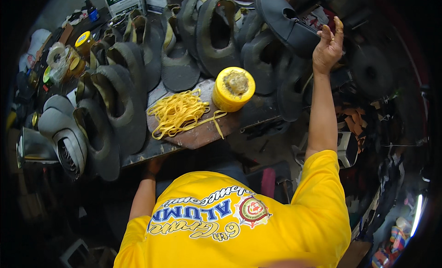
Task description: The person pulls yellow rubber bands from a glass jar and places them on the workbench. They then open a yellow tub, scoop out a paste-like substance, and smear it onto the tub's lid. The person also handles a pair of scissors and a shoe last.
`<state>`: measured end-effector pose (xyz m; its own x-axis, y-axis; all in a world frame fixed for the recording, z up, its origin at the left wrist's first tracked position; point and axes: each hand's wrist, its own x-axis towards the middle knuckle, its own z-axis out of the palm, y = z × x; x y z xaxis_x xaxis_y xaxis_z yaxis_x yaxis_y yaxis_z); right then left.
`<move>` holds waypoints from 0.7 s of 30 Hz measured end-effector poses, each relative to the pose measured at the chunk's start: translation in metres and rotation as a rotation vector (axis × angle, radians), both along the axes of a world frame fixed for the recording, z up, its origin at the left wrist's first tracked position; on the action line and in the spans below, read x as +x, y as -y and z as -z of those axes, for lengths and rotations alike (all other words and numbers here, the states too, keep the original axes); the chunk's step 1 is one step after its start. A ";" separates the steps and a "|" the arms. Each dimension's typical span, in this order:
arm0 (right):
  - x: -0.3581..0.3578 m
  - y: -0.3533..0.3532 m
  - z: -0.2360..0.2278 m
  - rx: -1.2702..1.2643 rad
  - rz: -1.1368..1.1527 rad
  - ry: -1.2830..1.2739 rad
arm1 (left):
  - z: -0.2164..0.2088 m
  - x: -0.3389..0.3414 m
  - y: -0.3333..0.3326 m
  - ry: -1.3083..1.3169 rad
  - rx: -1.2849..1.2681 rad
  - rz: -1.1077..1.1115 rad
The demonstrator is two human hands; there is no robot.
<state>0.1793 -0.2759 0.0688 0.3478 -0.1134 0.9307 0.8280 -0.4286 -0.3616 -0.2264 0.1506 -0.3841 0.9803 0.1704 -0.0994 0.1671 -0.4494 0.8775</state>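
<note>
My right hand (328,49) is raised at the far right of the bench. Its fingers are apart and point up, right beside the end of a black shoe (284,26). That shoe lies tilted above other dark shoe pieces, and I see no fingers wrapped round it. My left hand (155,165) is low, in shadow under the front edge of the bench, with its fingers hidden. Between my arms, a tangled heap of yellow strips (179,112) lies on a brown board (195,138). A yellow tub (225,102) with a crusted top stands beside the heap.
Several dark shoe uppers with soles (180,67) crowd the bench left and far. A grey shoe (64,129) sits at the left edge, near a metal can (37,146). Farther back are another yellow jar (84,41), a blue bottle (93,13) and a box (124,3).
</note>
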 end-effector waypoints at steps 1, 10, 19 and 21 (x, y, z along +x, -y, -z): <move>-0.008 -0.006 0.004 0.030 -0.032 -0.007 | 0.001 0.000 0.002 0.021 -0.078 -0.019; -0.104 -0.027 0.101 -0.020 0.091 0.058 | 0.037 -0.007 -0.008 0.134 -0.467 -0.065; -0.155 -0.024 0.179 -0.072 0.064 -0.298 | 0.053 -0.004 -0.009 0.127 -0.634 -0.040; -0.160 -0.021 0.181 -0.007 0.026 -0.335 | 0.051 -0.001 -0.007 0.123 -0.611 -0.034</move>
<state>0.0197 -0.2548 -0.1117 0.6318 -0.1208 0.7657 0.6519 -0.4516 -0.6092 -0.2274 0.1577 -0.4348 0.9859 0.1493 -0.0753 0.0537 0.1437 0.9882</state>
